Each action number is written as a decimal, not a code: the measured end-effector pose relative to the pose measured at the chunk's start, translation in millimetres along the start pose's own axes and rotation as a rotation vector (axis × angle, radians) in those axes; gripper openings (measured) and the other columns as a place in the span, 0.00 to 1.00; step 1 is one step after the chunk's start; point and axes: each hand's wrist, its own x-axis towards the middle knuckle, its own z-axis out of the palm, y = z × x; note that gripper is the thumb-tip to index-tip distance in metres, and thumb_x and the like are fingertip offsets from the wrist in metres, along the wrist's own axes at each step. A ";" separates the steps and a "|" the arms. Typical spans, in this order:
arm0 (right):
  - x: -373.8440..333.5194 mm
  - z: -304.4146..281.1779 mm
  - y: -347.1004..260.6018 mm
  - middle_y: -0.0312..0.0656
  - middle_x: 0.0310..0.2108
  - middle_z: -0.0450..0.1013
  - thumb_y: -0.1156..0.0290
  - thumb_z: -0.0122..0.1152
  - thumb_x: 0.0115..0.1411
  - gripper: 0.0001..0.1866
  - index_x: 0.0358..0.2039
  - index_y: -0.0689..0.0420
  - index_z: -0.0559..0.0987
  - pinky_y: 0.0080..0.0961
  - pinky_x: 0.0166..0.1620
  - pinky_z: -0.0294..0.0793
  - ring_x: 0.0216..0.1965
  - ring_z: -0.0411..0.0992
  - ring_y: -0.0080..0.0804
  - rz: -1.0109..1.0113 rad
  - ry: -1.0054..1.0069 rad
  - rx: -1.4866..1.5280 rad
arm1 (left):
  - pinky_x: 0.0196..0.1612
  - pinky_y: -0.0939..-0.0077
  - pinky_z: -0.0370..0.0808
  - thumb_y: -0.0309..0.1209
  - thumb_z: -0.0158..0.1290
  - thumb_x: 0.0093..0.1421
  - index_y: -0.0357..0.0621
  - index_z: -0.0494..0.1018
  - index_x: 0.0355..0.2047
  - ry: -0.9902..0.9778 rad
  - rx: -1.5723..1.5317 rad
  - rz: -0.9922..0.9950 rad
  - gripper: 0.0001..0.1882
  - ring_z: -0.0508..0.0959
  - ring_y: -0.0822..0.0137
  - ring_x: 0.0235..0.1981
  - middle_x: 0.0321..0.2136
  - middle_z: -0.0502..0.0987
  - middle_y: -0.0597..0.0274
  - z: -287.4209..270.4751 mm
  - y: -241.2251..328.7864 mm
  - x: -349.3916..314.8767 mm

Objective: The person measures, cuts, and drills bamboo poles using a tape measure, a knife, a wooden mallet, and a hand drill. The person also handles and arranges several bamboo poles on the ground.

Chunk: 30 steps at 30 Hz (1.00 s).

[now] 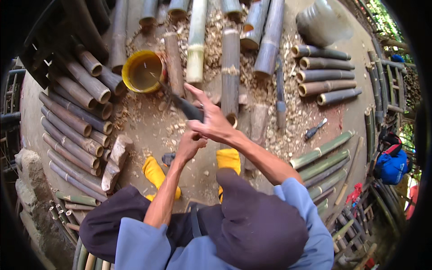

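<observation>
My right hand (215, 119) grips a dark, tapered tool (191, 109) between thumb and fingers, its index finger stretched forward. Motion blurs the tool, and its kind is unclear. The narrow far end points up and left to the rim of a yellow bucket (129, 83) holding brownish liquid. Just below the right hand, my left hand (191, 146) is closed with curled fingers; whatever it holds is hidden. Straight ahead of my hands lies a dark bamboo length (230, 74), with a paler greenish one (196, 49) to its left.
Cut bamboo tubes (72, 121) are stacked at left beside a stone block (117, 159). More short pieces (326, 72) and green lengths (326, 155) lie at right, near a dark-handled tool (315, 129). Wood chips (290, 85) litter the ground. Yellow footwear (155, 173) shows below my hands.
</observation>
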 end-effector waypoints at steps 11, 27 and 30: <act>-150.4 -95.3 69.4 0.48 0.32 0.71 0.74 0.58 0.48 0.37 0.61 0.50 0.60 0.36 0.32 0.75 0.30 0.73 0.43 0.155 -0.099 -0.773 | 0.62 0.56 0.58 0.43 0.53 0.58 0.35 0.57 0.59 -0.453 -0.853 -0.397 0.35 0.61 0.61 0.61 0.58 0.63 0.53 98.7 37.8 -10.0; -91.0 -144.4 66.0 0.52 0.30 0.75 0.71 0.53 0.52 0.33 0.61 0.48 0.60 0.39 0.26 0.76 0.24 0.76 0.47 0.196 -0.669 -1.138 | 0.57 0.64 0.69 0.39 0.47 0.64 0.40 0.67 0.49 0.007 -1.234 -0.766 0.18 0.71 0.61 0.52 0.49 0.71 0.56 140.4 58.7 21.1; -106.0 -112.2 76.1 0.53 0.30 0.75 0.70 0.58 0.50 0.37 0.61 0.49 0.59 0.41 0.26 0.76 0.25 0.76 0.48 0.368 -0.496 -0.970 | 0.52 0.67 0.72 0.38 0.48 0.64 0.40 0.69 0.45 0.013 -0.916 -0.832 0.16 0.73 0.63 0.47 0.43 0.74 0.57 121.3 51.5 23.4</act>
